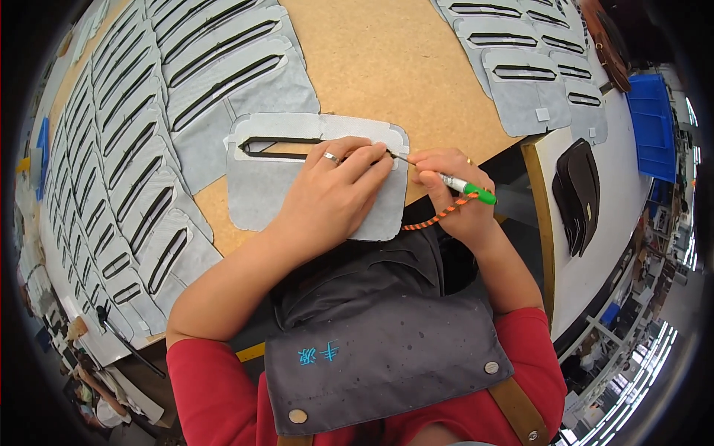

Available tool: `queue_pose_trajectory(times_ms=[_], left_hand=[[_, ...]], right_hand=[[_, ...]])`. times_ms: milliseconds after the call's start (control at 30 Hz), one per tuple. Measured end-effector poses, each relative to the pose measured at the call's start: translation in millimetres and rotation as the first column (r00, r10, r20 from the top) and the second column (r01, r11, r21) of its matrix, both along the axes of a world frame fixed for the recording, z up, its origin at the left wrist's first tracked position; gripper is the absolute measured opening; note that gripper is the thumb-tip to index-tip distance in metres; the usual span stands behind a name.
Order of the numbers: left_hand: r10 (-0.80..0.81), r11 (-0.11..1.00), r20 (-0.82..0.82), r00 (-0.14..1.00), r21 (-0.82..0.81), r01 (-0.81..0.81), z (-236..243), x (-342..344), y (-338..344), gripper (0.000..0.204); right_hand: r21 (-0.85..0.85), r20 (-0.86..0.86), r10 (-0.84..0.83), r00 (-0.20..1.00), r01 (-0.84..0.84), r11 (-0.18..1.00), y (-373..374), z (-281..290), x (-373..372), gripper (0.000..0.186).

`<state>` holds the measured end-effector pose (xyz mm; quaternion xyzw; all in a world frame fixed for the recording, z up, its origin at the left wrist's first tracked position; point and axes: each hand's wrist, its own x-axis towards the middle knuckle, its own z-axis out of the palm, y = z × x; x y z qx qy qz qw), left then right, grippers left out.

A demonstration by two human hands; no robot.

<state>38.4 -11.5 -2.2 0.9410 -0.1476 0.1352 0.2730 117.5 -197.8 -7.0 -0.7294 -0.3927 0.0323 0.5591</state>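
Note:
In front of me lies a grey panel [316, 208] with rounded corners, a pale strip along its top and a long, black-edged slot. My left hand [335, 182], a ring on one finger, rests across the panel. Its bent fingers press together at the slot's right end and hold the panel there; the thumb is hidden. My right hand [457, 193] grips a pen-shaped tool [454, 182] with a white barrel, a green end and a thin metal shaft. The shaft's tip meets the panel beside my left fingertips. An orange-and-black cord [439, 218] hangs from the tool.
Many similar slotted panels [216, 82] overlap in rows on the left; others [524, 97] lie at the far right. The brown board [379, 59] spans between them. Dark leather pieces [576, 197] lie on a white table at right, near a blue crate [651, 123].

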Motion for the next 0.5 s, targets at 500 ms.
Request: queue_pose_trajectory(times_ms=[500], left_hand=[[-0.007, 0.999, -0.064, 0.998, 0.044, 0.010, 3.3, 0.7, 0.0, 0.039]], right_hand=[[-0.070, 0.120, 0.032, 0.992, -0.023, 0.997, -8.6, -3.6, 3.2, 0.012]])
